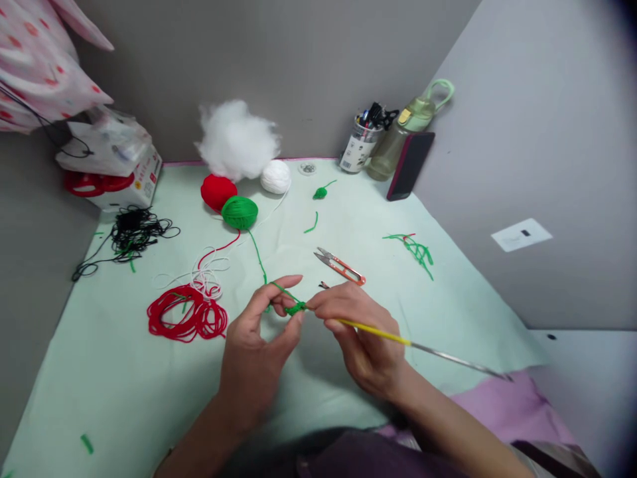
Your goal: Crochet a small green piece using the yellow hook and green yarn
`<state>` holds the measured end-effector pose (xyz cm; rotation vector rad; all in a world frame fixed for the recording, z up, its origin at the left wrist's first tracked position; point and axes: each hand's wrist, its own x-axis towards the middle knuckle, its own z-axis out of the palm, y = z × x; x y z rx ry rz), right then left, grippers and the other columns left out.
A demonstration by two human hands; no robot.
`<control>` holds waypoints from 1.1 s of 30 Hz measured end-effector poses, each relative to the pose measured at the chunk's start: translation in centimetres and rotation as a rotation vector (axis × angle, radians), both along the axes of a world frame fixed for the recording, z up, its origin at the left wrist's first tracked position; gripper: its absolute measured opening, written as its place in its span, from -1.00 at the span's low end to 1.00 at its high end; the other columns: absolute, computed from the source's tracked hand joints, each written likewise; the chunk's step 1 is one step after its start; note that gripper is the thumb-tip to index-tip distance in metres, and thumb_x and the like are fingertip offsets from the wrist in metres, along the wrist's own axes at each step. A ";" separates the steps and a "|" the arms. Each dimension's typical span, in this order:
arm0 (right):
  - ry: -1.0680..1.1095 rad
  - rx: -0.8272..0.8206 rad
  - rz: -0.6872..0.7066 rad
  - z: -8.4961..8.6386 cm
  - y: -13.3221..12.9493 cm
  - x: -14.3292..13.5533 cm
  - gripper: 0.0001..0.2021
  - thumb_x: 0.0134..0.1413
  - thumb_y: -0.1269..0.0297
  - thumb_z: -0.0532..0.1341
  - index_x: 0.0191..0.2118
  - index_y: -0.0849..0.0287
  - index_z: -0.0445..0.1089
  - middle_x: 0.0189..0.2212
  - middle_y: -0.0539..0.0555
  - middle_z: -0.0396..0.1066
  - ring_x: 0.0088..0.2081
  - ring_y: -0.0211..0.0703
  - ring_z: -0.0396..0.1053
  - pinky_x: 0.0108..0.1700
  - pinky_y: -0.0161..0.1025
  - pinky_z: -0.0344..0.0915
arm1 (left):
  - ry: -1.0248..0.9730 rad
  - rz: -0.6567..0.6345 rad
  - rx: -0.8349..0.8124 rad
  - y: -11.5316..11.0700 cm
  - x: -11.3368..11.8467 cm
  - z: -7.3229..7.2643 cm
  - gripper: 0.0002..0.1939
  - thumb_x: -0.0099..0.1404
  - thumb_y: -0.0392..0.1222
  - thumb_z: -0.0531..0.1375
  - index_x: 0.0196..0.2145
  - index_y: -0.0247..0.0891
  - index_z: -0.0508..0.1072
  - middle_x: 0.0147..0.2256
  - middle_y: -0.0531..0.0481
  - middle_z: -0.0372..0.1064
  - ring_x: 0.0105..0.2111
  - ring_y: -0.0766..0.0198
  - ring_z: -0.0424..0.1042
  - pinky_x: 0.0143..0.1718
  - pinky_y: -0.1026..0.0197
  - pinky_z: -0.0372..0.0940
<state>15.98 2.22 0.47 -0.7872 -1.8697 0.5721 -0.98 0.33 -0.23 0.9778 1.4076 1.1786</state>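
My left hand (261,338) pinches a small green crochet piece (295,308) between thumb and fingers, and green yarn runs over its raised index finger. That strand leads back to a green yarn ball (239,212). In my right hand (365,335) is a crochet hook (383,332) with a yellow grip and a metal shaft pointing to the lower right. The hook's working tip meets the green piece and is hidden by fingers and yarn. Just beyond my right hand lie orange-handled thread snips (341,265), their blades pointing left.
Behind the hands sit a red yarn ball (219,192), a white yarn ball (275,176) and fluffy white stuffing (239,139). Loose red yarn (186,313) and tangled black yarn (134,232) lie left. A pen cup (359,146), bottle (398,139) and phone (411,166) stand back right.
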 end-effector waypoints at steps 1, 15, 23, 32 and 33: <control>-0.038 0.047 -0.012 0.0 -0.1 0.0 -0.82 0.44 0.41 0.13 -0.05 0.10 0.47 -0.22 0.16 0.61 -0.22 -0.06 0.56 -0.18 -0.06 0.51 | 0.012 0.005 0.004 -0.1 0.1 0.1 -0.63 0.20 -0.30 0.39 -0.03 -0.01 0.65 -0.30 0.10 0.42 -0.19 0.24 0.39 -0.05 0.24 0.24; 0.130 -0.022 -0.056 -0.8 -0.1 -0.5 -0.77 0.39 0.51 0.16 -0.03 0.10 0.50 -0.24 0.10 0.60 -0.19 -0.10 0.55 -0.08 -0.09 0.50 | -0.481 -0.092 -0.190 0.4 -0.2 0.3 -0.50 0.24 -0.17 0.44 0.13 -0.10 0.55 -0.34 0.13 0.40 -0.51 0.47 0.12 -0.55 0.40 0.01; 0.287 -0.300 -0.037 -0.3 0.0 -0.4 -0.79 0.47 0.40 0.14 -0.09 0.07 0.54 -0.22 0.05 0.60 -0.23 -0.21 0.56 -0.13 -0.21 0.52 | -0.508 -0.066 -0.227 0.5 -0.3 0.7 -0.52 0.19 -0.22 0.44 0.08 -0.15 0.60 -0.34 0.08 0.43 -0.41 0.39 0.30 -0.42 0.37 0.17; -0.038 0.131 -0.036 -0.9 -0.6 -0.4 -0.80 0.42 0.46 0.13 0.00 0.16 0.48 -0.14 0.20 0.64 -0.15 -0.06 0.60 -0.11 -0.06 0.56 | -0.460 0.033 -0.156 0.6 -0.1 0.4 -0.63 0.17 -0.21 0.46 -0.04 -0.16 0.64 -0.36 0.11 0.42 -0.33 0.38 0.35 -0.25 0.38 0.26; -0.103 0.187 -0.043 -0.9 -0.6 -0.3 -0.80 0.40 0.49 0.15 0.00 0.17 0.48 -0.12 0.23 0.64 -0.16 -0.05 0.60 -0.13 -0.06 0.56 | -0.446 0.044 -0.145 0.6 0.0 0.4 -0.63 0.16 -0.20 0.47 -0.05 -0.16 0.64 -0.36 0.11 0.41 -0.33 0.39 0.35 -0.27 0.39 0.26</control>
